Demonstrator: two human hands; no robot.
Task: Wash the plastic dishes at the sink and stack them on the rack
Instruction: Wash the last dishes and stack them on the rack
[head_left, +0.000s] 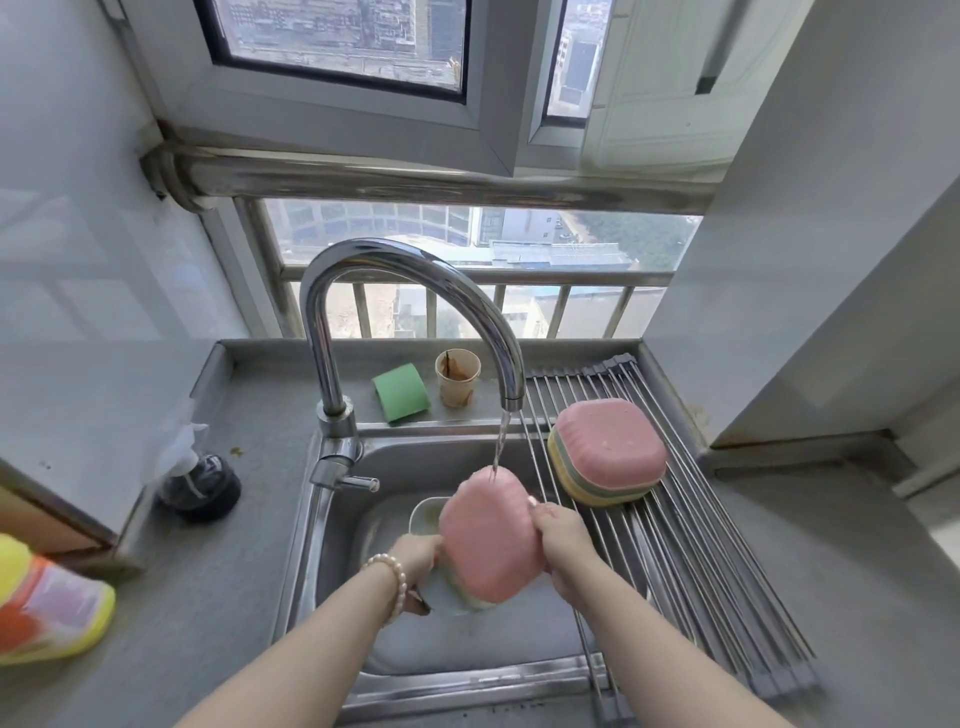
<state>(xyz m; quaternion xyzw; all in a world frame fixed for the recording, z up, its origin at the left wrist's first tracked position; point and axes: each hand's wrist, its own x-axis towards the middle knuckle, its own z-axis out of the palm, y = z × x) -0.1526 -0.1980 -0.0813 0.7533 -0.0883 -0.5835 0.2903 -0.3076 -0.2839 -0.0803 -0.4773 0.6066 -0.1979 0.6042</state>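
1. Hidden: my left hand (415, 558) sits partly behind the pink dish (488, 538), fingers mostly out of sight; a pale dish (447, 597) below it shows only its rim. A white container (423, 514) in the sink (467, 660) is half covered. Bright packet (47, 603) at left is cut off by the frame edge.
2. Hands: both curl round the pink dish, w/ my right hand (563, 540) gripping its right edge, bottom facing me, tilted under the faucet (415, 291); the water stream hits its top edge. Beaded bracelet (392, 577) on left wrist.
3. Setting: steel sink, grey counter. Washed stack of dishes (608, 452), pink on top, lies upside down on the roll-up rack (691, 561) at right. Green sponge (401, 392) & stained paper cup (457, 376) stand behind the faucet, window w/ city view beyond.
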